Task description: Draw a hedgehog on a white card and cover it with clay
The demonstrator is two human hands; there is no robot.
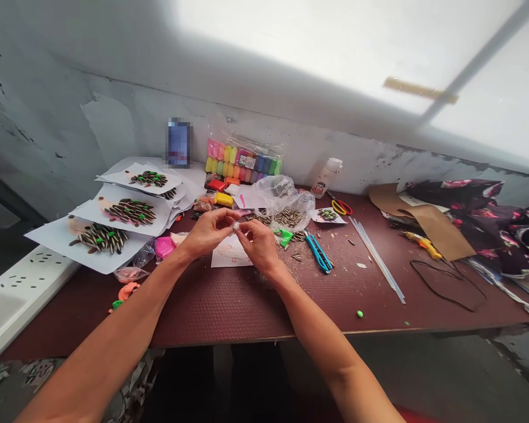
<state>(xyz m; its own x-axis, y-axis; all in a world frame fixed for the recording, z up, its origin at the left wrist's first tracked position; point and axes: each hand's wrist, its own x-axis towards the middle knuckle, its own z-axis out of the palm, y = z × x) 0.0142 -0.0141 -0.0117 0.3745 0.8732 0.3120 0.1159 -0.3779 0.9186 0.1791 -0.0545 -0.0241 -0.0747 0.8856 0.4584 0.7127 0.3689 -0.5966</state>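
Over the middle of the table, my left hand [209,231] and my right hand [259,242] meet at the fingertips. Pinched between them is a small whitish lump [235,225], perhaps soft clay. Under the hands lies a white paper [229,258] with a faint orange drawing, partly covered. Just behind sit a clear plastic bag [286,197] and a heap of striped sunflower seeds [288,218]. A bright green clay piece [284,237] rests right of my right hand. Pink clay [164,248] lies left of my left wrist.
Hedgehog pictures made with seeds [127,211] are stacked at left beside a white power strip [35,270]. A pack of coloured clay [244,161] and a bottle [327,176] stand behind. Rightward lie a blue cutter [318,252], scissors [341,207], glue sticks [379,261] and a corded glue gun [425,245].
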